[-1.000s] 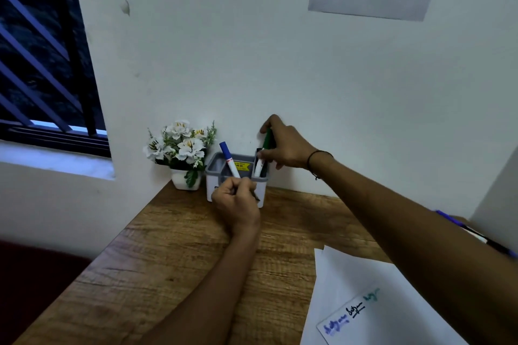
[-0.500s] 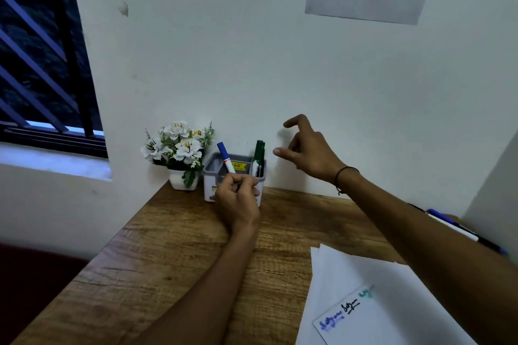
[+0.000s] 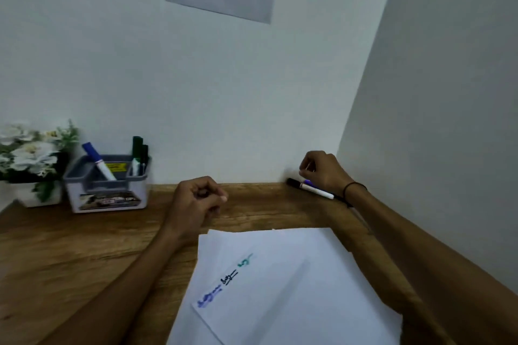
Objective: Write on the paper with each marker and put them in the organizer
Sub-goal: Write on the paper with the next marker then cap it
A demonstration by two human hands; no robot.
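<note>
On the grainy wooden desk (image 3: 84,246), white paper (image 3: 294,288) carries blue, black and green scribbles. The right hand (image 3: 322,171) curls its fingers (image 3: 305,165) over two slim markers (image 3: 316,190) by the wall, grip unclear. The left hand (image 3: 196,204) is loosely curled, empty. The grey plastic organizer (image 3: 106,190) holds three markers.
</note>
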